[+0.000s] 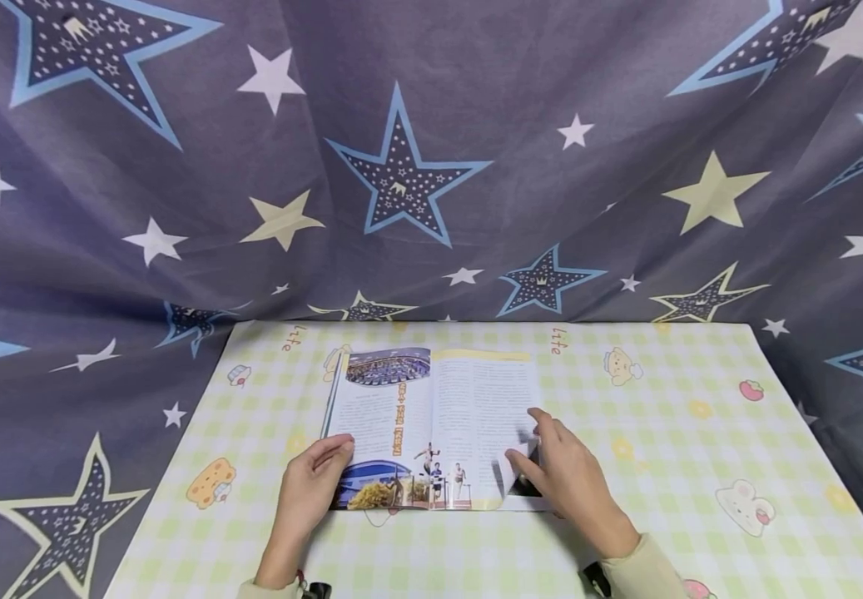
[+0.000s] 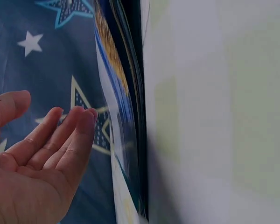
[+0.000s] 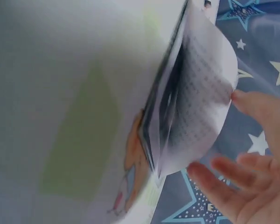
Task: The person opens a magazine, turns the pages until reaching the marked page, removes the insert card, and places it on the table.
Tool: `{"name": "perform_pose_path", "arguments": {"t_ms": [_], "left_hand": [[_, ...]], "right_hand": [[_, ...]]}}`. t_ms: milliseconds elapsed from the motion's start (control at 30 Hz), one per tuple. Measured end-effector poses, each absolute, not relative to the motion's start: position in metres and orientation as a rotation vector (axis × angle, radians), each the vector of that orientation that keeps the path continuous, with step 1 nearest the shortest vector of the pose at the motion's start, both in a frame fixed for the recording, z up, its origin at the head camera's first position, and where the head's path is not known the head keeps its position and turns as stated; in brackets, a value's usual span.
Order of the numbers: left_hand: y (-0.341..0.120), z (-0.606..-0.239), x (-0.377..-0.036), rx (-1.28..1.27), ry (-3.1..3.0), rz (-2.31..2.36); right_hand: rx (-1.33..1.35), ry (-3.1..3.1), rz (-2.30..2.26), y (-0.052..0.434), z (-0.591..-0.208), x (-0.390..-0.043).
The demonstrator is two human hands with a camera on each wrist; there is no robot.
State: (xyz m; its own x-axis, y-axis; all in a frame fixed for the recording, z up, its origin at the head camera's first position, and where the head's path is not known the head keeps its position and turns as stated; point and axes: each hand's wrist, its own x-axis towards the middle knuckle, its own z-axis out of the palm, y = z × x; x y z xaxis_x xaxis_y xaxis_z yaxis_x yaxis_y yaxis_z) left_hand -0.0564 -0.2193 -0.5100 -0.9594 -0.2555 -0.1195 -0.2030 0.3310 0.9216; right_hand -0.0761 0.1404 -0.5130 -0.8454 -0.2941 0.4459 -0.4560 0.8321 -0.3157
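One open magazine (image 1: 457, 416) is lying near the middle of one checked bench (image 1: 671, 441), its right page (image 1: 487, 391) curling up at the lower outer corner. Two hands are flanking it. The left hand (image 1: 314, 482) is sitting at the left edge, its grip loosely wide. The right hand (image 1: 569, 470) is touching the curling page with its thumb, its grip also wide, and is blocking part of that corner. One star-patterned cloth (image 1: 513, 100) is hanging behind the bench.
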Motion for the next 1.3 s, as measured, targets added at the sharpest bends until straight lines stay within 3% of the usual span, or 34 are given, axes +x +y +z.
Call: {"name": "perform_pose_path", "arguments": {"t_ms": [567, 1100, 1300], "left_hand": [[-0.183, -0.502, -0.065, 0.132, -2.479, -1.922], [-0.119, -0.5, -0.072, -0.256, -2.579, -2.124], [-0.097, -0.502, -0.077, -0.213, -2.622, -2.105]], "right_hand": [[0.356, -2.576, 1.202, 0.128, -0.508, -0.078], [0.429, -2.296, 1.844, 0.109, -0.496, -0.076], [0.422, -2.29, 1.879, 0.102, -0.477, -0.073]]}}
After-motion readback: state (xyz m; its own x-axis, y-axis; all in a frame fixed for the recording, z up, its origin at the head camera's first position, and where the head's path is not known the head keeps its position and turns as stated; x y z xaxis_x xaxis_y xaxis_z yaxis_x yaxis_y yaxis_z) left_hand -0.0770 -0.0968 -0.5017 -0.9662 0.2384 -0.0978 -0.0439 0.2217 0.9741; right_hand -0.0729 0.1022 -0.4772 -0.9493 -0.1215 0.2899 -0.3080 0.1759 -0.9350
